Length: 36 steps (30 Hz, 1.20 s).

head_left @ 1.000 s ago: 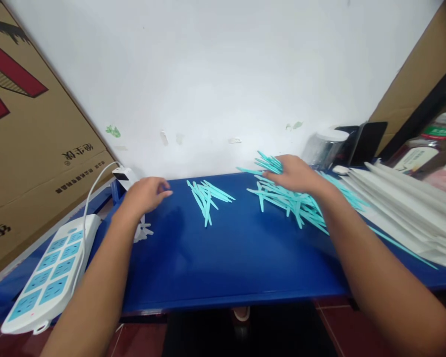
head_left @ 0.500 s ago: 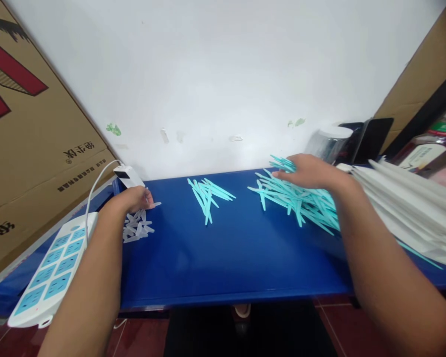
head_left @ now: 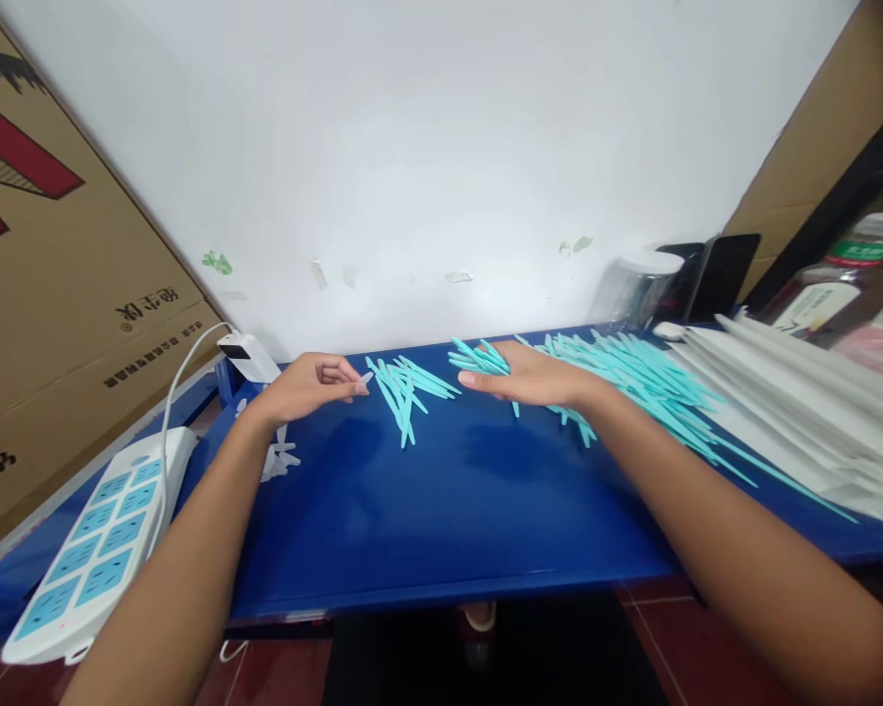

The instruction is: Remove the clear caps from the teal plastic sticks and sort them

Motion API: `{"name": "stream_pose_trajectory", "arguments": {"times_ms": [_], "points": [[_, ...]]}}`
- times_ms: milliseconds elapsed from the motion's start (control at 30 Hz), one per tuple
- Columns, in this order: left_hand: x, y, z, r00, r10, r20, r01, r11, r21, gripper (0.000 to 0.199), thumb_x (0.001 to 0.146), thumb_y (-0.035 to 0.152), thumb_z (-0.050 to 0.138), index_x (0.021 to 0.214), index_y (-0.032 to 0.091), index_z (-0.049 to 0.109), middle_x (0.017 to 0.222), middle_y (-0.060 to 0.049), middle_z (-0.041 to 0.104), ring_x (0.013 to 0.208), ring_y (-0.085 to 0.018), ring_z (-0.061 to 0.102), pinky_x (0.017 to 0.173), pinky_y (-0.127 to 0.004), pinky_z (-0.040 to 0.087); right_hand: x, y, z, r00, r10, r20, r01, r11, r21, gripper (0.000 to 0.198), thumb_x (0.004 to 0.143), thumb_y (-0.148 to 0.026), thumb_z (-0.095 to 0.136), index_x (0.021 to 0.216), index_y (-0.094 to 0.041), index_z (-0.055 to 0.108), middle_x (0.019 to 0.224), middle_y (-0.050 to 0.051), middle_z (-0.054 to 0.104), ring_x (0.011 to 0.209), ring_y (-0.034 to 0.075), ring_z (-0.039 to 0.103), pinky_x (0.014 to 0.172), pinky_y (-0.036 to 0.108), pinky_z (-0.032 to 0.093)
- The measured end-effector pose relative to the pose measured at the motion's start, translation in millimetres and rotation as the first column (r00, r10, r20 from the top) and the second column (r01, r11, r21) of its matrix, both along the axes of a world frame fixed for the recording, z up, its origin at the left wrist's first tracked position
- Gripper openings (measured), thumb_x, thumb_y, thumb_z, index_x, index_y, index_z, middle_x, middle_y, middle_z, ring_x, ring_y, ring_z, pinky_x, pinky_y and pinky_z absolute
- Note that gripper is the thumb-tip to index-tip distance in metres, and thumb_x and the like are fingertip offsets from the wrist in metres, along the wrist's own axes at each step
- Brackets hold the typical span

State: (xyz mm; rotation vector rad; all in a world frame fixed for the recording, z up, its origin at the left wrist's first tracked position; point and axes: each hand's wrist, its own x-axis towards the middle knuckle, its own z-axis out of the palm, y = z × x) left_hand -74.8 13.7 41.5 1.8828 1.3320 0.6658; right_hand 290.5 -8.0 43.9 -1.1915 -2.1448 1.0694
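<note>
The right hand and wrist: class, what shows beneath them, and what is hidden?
Turquoise sticks poke out on the near and far sides of the right hand and wrist. Whatever lies directly beneath is covered, so how many sticks are there cannot be told.

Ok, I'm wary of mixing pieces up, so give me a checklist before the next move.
1. Left hand pinches a small, translucent, plastic-looking piece: ok.
2. Right hand holds several slender turquoise plastic-looking sticks: ok.
3. Small central turquoise stick pile lies apart from the larger pile at right: ok.
4. Loose translucent pieces fully visible: not ok, left forearm crosses in front.
5. Left forearm apart from white, rectangular plastic power strip: cannot tell.
</note>
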Motion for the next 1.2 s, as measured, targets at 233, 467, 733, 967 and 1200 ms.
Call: {"name": "stream_pose_trajectory", "arguments": {"times_ms": [233,467,733,967,1200], "points": [[41,-7,-18.9,0.917,-0.030,0.399,0.067,0.995,-0.080,0.056,0.080,0.039,0.085,0.131,0.020,0.072,0.093,-0.010,0.078,0.073,-0.017,0.068,0.075,-0.032,0.055,-13,-7,2,0.980,0.056,-0.189,-0.122,0.927,-0.356,0.033,0.090,-0.046,0.069,0.080,-0.021,0.051,0.074,-0.001,0.057,0.049,0.007,0.034,0.043,0.024,0.026],[58,-12,-29.0,0.869,-0.071,0.490,0.153,0.980,-0.129,0.045,0.082,0.039,0.084,0.120,0.020,0.069,0.095,-0.009,0.076,0.075,-0.017,0.069,0.074,-0.030,0.054,-15,-4,-4,0.979,0.098,-0.177,-0.141,0.959,-0.247,0.029,0.094,-0.044,0.065,0.080,-0.020,0.056,0.059,-0.004,0.054,0.046,0.009,0.042,0.041,0.023,0.032],[64,-14,-29.4,0.823,-0.014,0.568,0.142,0.973,-0.182,0.052,0.083,0.036,0.082,0.131,0.021,0.069,0.092,-0.006,0.072,0.077,-0.015,0.066,0.077,-0.030,0.055,-15,-5,-2,0.985,0.133,-0.106,-0.149,0.975,-0.164,0.043,0.098,-0.052,0.059,0.077,-0.016,0.067,0.048,-0.001,0.056,0.043,0.012,0.052,0.043,0.024,0.040],[65,-13,-34.1,0.826,-0.012,0.564,0.120,0.980,-0.156,0.041,0.082,0.042,0.084,0.107,0.019,0.061,0.104,-0.012,0.078,0.077,-0.018,0.073,0.075,-0.033,0.057,-15,-4,-5,0.988,0.088,-0.129,-0.109,0.980,-0.166,0.050,0.094,-0.061,0.061,0.074,-0.015,0.067,0.056,0.005,0.068,0.043,0.014,0.057,0.046,0.027,0.047],[72,-15,-41.3,0.857,-0.004,0.515,0.046,0.996,-0.070,0.038,0.078,0.045,0.087,0.091,0.016,0.066,0.094,-0.012,0.079,0.073,-0.019,0.073,0.066,-0.031,0.057,-18,-5,-5,0.995,0.059,-0.084,-0.069,0.990,-0.126,0.058,0.091,-0.068,0.062,0.064,-0.016,0.065,0.049,0.006,0.065,0.040,0.015,0.057,0.048,0.028,0.049]]}}
